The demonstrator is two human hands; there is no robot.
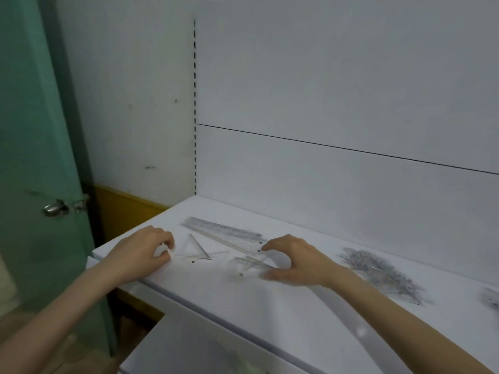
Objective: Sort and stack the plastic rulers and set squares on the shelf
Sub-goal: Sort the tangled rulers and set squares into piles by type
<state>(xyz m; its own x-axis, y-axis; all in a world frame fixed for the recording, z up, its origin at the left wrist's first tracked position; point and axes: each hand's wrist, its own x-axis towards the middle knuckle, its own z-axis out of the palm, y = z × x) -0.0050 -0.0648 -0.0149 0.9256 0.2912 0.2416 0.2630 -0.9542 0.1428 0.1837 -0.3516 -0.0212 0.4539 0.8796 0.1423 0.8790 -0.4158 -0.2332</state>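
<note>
Clear plastic rulers [221, 230] lie in a flat stack near the left end of the white shelf [310, 290]. In front of them lies a clear set square [199, 248], and a second clear piece [249, 261] lies to its right. My left hand [143, 253] rests on the shelf's left corner with curled fingers, just left of the set square; nothing shows in it. My right hand [294, 261] hovers over the second clear piece with thumb and fingers spread in a C shape, its fingertip near the rulers' right end.
A heap of clear rulers [378, 273] lies on the shelf to the right, with another blurred heap [490, 298] at the frame's edge. A white back panel [337, 171] rises behind. A green door [35, 157] with a metal knob stands to the left.
</note>
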